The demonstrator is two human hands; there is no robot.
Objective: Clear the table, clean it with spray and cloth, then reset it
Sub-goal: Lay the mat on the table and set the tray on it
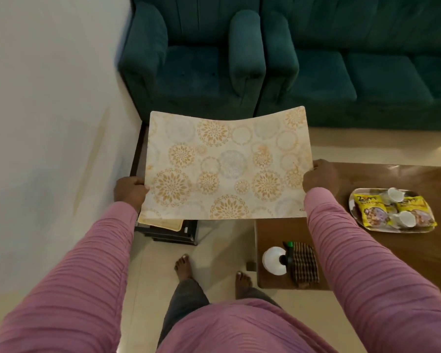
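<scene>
I hold a cream placemat (227, 164) with gold flower circles out flat in the air, sagging a little in the middle. My left hand (129, 191) grips its left edge and my right hand (321, 177) grips its right edge. It hovers over a small dark side table (163, 233), where another cream mat (161, 222) peeks out below. The brown wooden table (392, 250) lies to the right. On it stand a white spray bottle (275, 259) with a black nozzle, a checked brown cloth (304, 266), and a steel tray (392, 212) with yellow snack packets and white cups.
A dark green armchair (194, 59) and a matching sofa (367, 67) stand behind the tables. A white wall (49, 123) runs along the left. My bare feet (183, 267) stand on the cream tiled floor between the two tables.
</scene>
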